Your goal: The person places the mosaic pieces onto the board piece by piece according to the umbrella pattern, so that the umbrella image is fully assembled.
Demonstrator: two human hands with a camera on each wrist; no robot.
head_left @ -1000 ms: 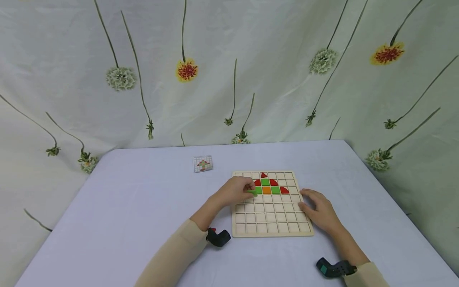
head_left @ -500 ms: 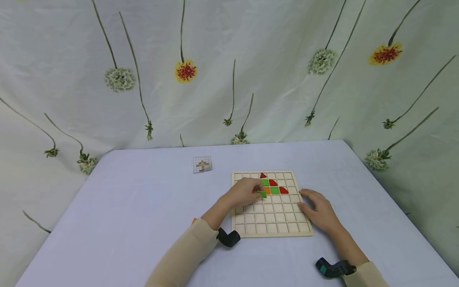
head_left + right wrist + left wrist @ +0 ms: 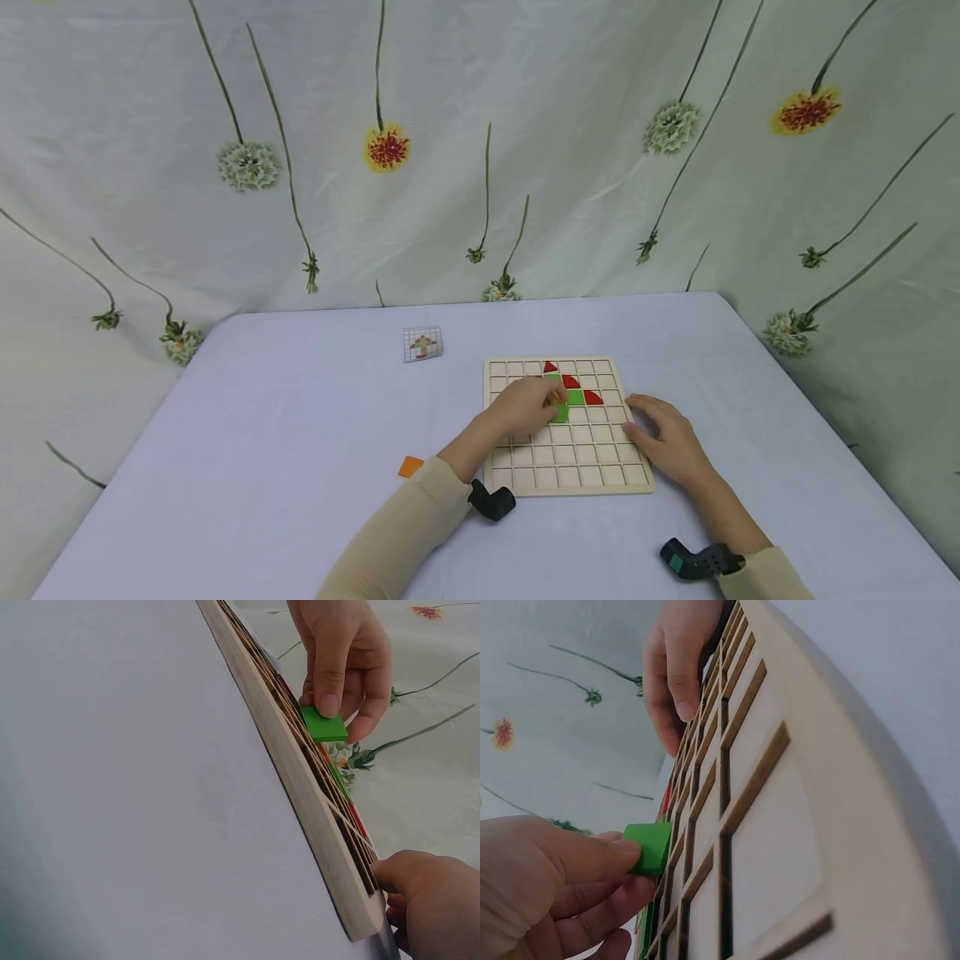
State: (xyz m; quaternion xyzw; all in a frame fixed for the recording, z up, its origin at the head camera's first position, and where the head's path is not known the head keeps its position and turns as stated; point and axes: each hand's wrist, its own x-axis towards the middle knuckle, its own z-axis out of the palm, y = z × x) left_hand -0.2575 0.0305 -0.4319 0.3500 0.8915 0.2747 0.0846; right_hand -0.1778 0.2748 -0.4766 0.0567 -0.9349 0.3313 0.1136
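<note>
My left hand [image 3: 522, 406] pinches a green square tile [image 3: 559, 413] between thumb and fingers. The tile is just above the wooden grid board [image 3: 568, 492], below the coloured pieces set in it. Tilted against the grid, the same tile appears in both wrist views. My right hand [image 3: 667, 440] holds the board's right edge, thumb on the rim and fingers along the outside. Set in the board are a red triangle [image 3: 551, 367], red quarter-round pieces [image 3: 593, 397] and a green square [image 3: 575, 397]. The left hand hides pieces on the left and most of an orange one.
An orange tile [image 3: 410, 467] lies on the white tablecloth [image 3: 262, 467], close to the left sleeve [image 3: 405, 525]. Behind the board, to the left, is a small pattern card [image 3: 422, 343] with a printed grid figure. A flowered cloth [image 3: 577, 167] hangs behind the table.
My left hand has moved right across the board with the green tile, to below the orange piece. The loose orange tile has come into view beside the sleeve. My right hand has stayed put.
</note>
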